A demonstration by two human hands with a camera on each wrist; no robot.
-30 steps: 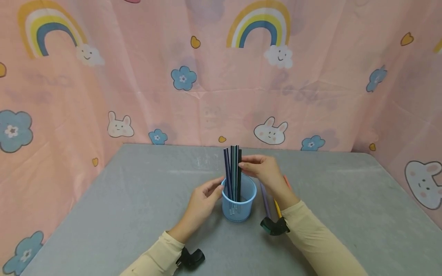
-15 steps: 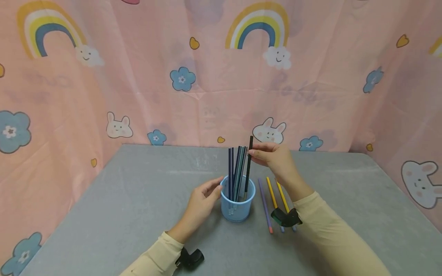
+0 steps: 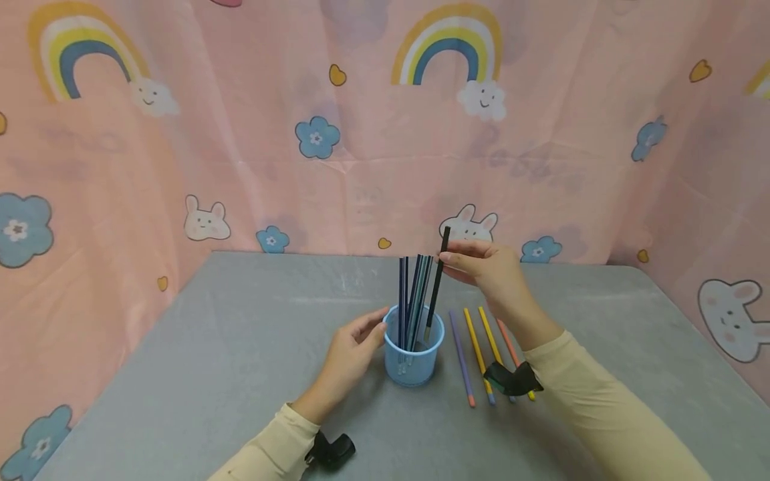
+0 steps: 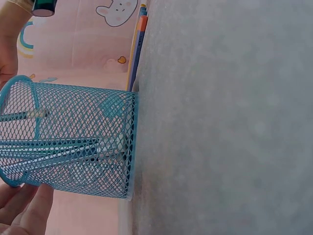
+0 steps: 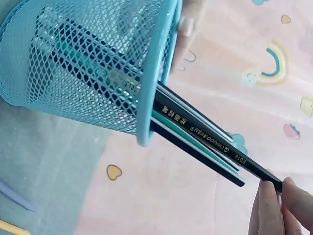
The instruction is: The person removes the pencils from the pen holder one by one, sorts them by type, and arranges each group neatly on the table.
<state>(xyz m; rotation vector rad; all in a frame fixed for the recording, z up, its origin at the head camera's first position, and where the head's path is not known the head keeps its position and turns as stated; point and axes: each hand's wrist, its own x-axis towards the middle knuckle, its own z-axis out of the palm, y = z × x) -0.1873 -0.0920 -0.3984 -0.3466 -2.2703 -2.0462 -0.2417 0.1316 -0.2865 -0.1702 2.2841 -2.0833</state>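
A light blue mesh pencil cup [image 3: 411, 369] stands upright on the table, with several dark pencils [image 3: 416, 297] leaning inside it. My left hand [image 3: 347, 353] holds the cup's left side, thumb and fingers at the rim. Between thumb and fingertips, my right hand [image 3: 500, 277] pinches a black pencil [image 3: 438, 280] near its upper end. That pencil tilts to the right, its lower tip still within the cup. Gold lettering shows along the black pencil [image 5: 195, 126] in the right wrist view. Through the mesh wall [image 4: 83, 103], the left wrist view shows its tip apart from the bundled pencils.
To the right of the cup, a purple pencil [image 3: 461, 357], two yellow pencils [image 3: 474, 336] and an orange pencil [image 3: 508, 342] lie side by side on the grey table [image 3: 271, 334]. My right forearm passes over them. A pink patterned curtain [image 3: 373, 187] hangs behind the table.
My right hand has drawn the black pencil up and rightward, away from the other pencils, and it now tilts. The left hand stays at the cup. More of the coloured pencils shows.
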